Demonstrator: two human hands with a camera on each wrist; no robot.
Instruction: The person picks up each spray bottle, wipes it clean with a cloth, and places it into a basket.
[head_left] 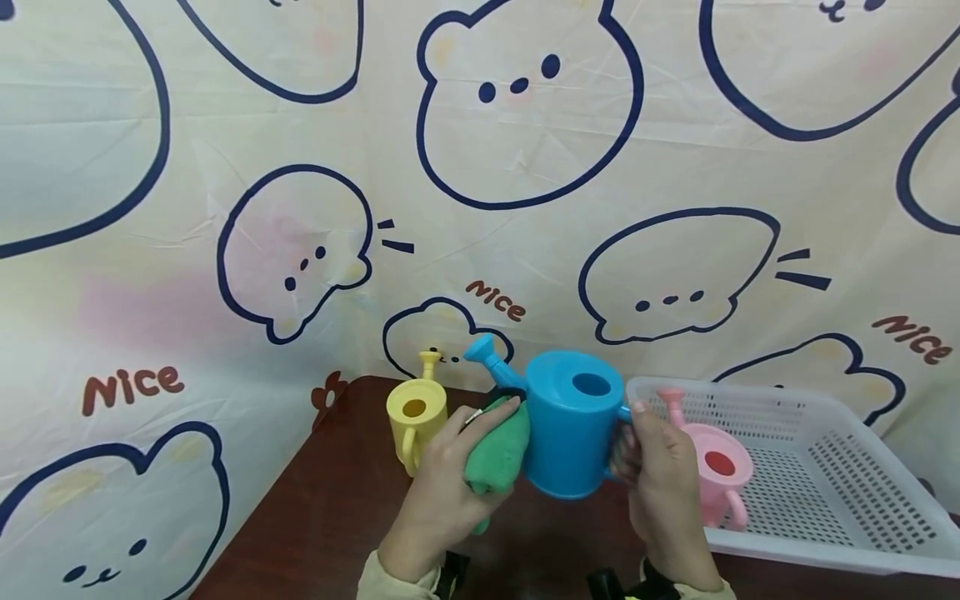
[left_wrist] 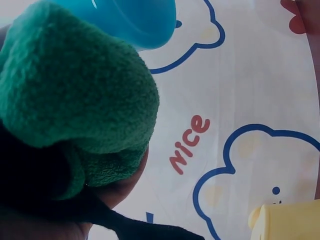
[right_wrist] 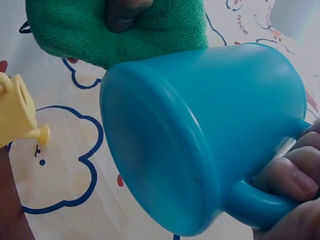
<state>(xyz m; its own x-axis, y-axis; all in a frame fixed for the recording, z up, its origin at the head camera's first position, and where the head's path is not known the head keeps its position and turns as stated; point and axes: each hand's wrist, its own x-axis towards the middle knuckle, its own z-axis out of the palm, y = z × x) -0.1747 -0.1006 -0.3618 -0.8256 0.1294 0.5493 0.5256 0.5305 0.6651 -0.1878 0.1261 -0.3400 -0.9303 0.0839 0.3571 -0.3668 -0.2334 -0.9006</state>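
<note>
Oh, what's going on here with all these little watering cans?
A person has a job in both hands. The right hand grips the blue watering can by its handle, holding it up off the table. The left hand holds a green cloth against its side. The yellow watering can stands to the left; the pink watering can sits in the white basket.

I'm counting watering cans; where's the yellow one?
In the head view, the yellow watering can stands on the brown table, left of the blue can, just beyond the left hand.
</note>
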